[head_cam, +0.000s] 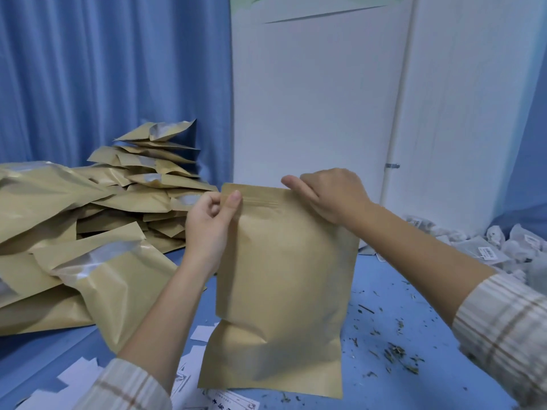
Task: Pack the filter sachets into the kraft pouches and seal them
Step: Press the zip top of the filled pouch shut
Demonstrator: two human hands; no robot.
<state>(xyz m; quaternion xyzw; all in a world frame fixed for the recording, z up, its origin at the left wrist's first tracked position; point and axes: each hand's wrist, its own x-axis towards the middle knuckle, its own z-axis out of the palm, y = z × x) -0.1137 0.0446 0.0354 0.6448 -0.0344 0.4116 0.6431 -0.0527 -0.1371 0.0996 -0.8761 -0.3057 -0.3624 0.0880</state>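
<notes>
Kraft pouch [281, 291] stands upright on the blue surface [414, 365], mid-scene. Left hand [210, 223] pinches its top left corner, right hand [331, 193] grips the top right edge, fingers clamped. Filled pouches [88, 232] pile left; filter sachets [503, 244] lie far right.

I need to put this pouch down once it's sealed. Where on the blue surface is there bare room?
Barest is the blue strip between the held pouch and the sachet heap, though herb crumbs litter its near end. A smaller patch lies below the kraft pouch pile. White paper slips crowd the near left.
</notes>
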